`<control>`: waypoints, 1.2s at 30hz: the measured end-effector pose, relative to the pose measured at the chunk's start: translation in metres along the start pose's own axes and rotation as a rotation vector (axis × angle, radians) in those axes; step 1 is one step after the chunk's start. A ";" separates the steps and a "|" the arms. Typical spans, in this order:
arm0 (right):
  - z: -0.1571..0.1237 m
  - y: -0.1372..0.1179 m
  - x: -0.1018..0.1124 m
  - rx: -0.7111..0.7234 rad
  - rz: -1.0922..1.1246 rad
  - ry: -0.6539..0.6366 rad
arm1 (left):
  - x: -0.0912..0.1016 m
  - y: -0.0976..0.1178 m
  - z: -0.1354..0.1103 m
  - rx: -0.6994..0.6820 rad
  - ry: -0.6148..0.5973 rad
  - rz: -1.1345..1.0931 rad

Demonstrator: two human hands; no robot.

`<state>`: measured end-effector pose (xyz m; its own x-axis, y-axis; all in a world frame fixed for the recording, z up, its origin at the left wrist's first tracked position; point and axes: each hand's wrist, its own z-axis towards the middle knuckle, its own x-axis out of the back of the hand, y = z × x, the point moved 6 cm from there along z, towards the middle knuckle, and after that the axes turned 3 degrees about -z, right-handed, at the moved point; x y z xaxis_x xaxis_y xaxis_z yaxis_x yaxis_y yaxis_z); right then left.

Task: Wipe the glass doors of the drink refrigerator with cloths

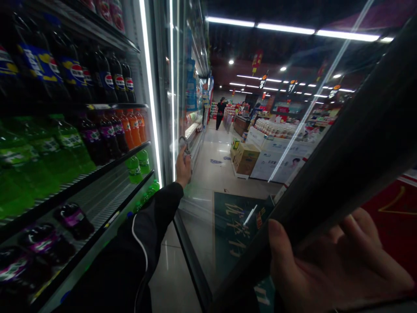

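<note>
My right hand grips the dark edge frame of a glass cooler door, thumb on the near side and fingers wrapped behind. The door stands open, and its clear pane shows the shop floor beyond. Reaching forward in a black sleeve, my left hand is at the pane near the hinge side. Its fingers are bent together around a small greyish thing, too dim to name. Left of my arm, the cooler's shelves hold cola bottles, green soda bottles and purple-labelled bottles.
Bright light strips line the cooler's edge. Past the glass lie a dark green floor mat, a cardboard box and a white display stand with bottles on top. A person in dark clothes is far down the aisle.
</note>
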<state>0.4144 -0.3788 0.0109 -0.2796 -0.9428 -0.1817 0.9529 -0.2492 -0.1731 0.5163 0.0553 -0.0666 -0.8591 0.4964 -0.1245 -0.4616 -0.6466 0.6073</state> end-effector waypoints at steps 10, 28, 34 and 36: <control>0.002 -0.018 -0.014 0.002 0.057 -0.040 | 0.005 0.086 -0.060 0.178 0.097 -0.177; 0.004 -0.035 -0.014 0.107 0.026 -0.066 | -0.027 0.222 -0.106 -0.611 -0.179 -0.224; 0.004 -0.025 -0.011 0.085 0.011 -0.067 | -0.026 0.145 -0.070 -0.319 -0.109 -0.170; 0.007 -0.024 -0.011 0.124 0.020 -0.046 | -0.024 0.111 -0.058 -0.154 -0.074 -0.177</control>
<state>0.3952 -0.3641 0.0233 -0.2574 -0.9563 -0.1385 0.9662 -0.2530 -0.0488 0.4726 -0.0619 -0.0412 -0.7459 0.6473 -0.1568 -0.6366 -0.6239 0.4534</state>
